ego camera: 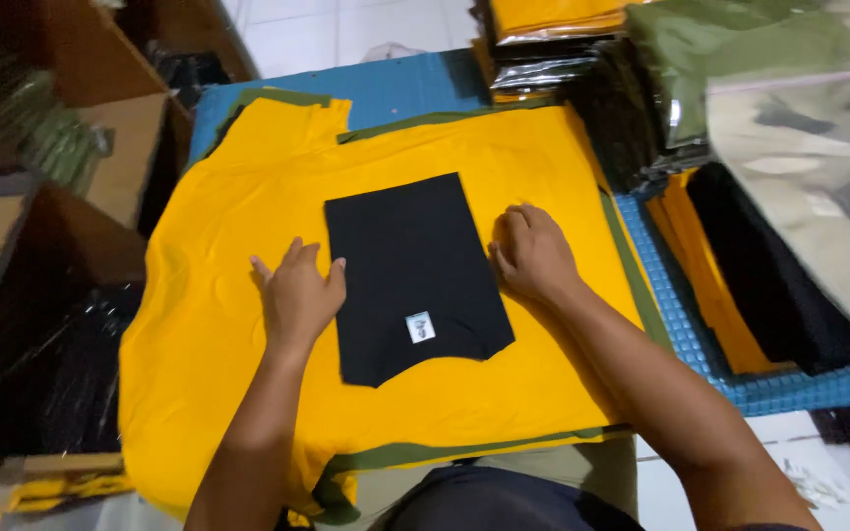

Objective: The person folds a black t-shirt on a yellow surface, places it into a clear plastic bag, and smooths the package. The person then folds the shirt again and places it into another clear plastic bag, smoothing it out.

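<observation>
Watching remotely, I saw the black panel point(410, 275) lying lengthwise between both hands, left hand point(297, 295) spread flat touching its edge, right hand point(533, 256) curled beside it.

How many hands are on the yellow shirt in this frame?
2. The left hand lies flat on the yellow shirt at the left edge of the black board; the right hand rests at the board's right edge. No others show.
</observation>
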